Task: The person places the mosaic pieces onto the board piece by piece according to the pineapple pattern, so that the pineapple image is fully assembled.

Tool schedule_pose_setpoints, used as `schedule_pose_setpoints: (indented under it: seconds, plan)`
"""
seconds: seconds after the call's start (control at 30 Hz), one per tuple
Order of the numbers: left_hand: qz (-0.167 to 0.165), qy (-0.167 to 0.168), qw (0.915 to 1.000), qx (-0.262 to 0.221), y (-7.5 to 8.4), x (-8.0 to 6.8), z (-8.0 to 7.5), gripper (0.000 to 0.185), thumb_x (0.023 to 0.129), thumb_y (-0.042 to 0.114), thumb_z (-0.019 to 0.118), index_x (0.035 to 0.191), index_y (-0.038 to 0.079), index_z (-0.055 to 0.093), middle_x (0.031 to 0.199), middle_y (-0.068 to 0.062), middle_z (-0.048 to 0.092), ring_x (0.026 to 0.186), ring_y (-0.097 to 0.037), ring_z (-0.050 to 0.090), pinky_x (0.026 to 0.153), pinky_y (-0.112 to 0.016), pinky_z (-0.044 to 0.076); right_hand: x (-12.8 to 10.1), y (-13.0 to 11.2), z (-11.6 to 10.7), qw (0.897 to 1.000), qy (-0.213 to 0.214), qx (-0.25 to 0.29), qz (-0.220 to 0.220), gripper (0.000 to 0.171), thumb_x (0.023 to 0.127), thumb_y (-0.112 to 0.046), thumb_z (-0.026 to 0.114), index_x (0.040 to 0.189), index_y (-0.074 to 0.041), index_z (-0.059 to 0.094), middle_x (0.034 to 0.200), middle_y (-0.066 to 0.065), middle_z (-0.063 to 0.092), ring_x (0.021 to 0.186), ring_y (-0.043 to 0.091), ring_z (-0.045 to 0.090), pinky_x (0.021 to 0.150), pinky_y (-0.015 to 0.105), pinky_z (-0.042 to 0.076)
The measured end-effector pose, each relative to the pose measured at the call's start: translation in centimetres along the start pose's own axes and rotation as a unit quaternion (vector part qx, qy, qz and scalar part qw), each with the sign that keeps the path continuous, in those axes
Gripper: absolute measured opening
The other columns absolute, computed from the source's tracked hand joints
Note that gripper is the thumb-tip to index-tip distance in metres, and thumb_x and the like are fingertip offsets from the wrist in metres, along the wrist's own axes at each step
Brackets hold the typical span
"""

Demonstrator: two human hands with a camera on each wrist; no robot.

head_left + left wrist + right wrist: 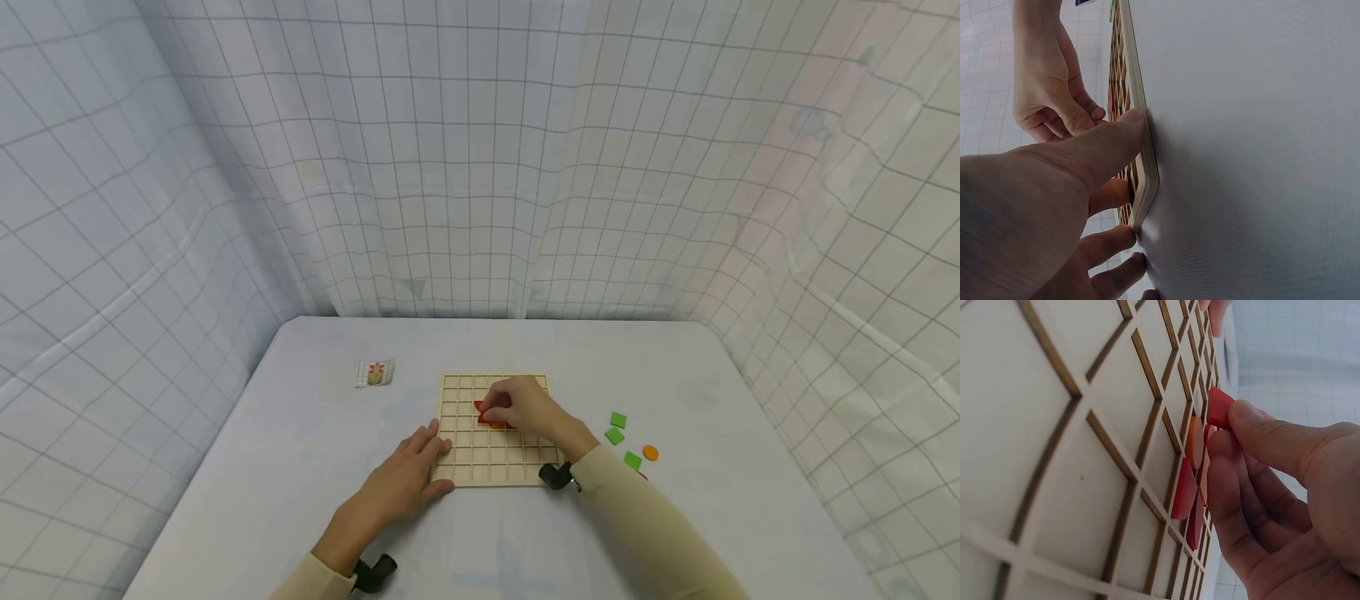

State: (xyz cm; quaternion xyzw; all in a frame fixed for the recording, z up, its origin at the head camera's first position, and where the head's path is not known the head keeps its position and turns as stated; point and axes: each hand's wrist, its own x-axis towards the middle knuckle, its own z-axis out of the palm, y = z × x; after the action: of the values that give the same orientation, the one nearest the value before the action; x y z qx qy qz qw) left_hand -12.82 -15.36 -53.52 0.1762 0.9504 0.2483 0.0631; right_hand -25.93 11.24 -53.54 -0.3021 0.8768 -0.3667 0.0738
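Two hands work at the wooden grid board [491, 454] lying on the pale table [262, 467] in front of you. Your right hand [528, 408] hovers over the board's middle cells, thumb and forefinger curled and pinching a red piece [1218, 408] that stands tilted just above the grid. Beneath it, more red pieces [1185, 490] and an orange piece [1194, 440] sit in neighbouring cells. Your left hand [408, 479] lies at the board's near left corner, fingers straight and relaxed; the thumb [1107, 140] presses against the board's edge and holds nothing. Right of the board, three green squares [617, 436] and an orange disc [650, 452] lie loose on the table. Far left of the board rests a small pattern card [375, 372].
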Motion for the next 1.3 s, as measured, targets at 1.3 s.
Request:
schedule_pose_setpoints:
  seconds: [1.3]
  plan:
    - [-0.007, -0.002, 0.9999, 0.012, -0.3, 0.0, 0.4, 0.064, 0.105, 0.039, 0.089, 0.155, 0.005, 0.067, 0.185, -0.027, 0.044, 0.165, -0.057, 0.05, 0.124, -0.072, 0.054, 0.0, -0.4, 0.6, 0.999, -0.006, -0.019, 0.044, 0.008, 0.104, -0.023, 0.091, 0.1, -0.016, 0.091, 0.108, -0.004, 0.084, 0.096, 0.006, 0.072, 0.088, 0.028, 0.063]
